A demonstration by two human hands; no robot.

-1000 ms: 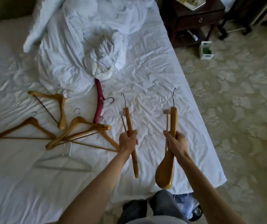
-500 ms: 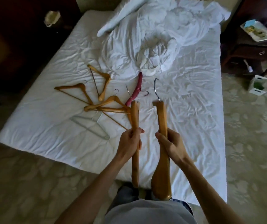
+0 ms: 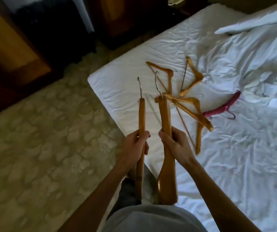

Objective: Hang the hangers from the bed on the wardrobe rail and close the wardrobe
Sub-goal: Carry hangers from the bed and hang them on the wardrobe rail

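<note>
My left hand (image 3: pixel 135 145) grips a slim wooden hanger (image 3: pixel 141 114), held edge-on with its metal hook pointing away from me. A thicker wooden hanger (image 3: pixel 165 114) stands the same way in my right hand (image 3: pixel 176 144). Both are lifted over the near left corner of the bed (image 3: pixel 117 91). Several wooden hangers (image 3: pixel 189 104) lie in a loose pile on the white sheet just beyond my hands. A pink padded hanger (image 3: pixel 223 108) lies to their right. Dark wooden furniture (image 3: pixel 8 47) stands at the top left; whether it is the wardrobe I cannot tell.
A patterned pale carpet (image 3: pixel 42 148) covers the floor left of the bed. A crumpled white duvet (image 3: pixel 260 47) fills the bed's far right. A dark gap (image 3: pixel 50 22) opens between wooden panels at the top left.
My view has swung left, away from the bed and toward the dark furniture. Both hands keep their hangers and have drawn closer together.
</note>
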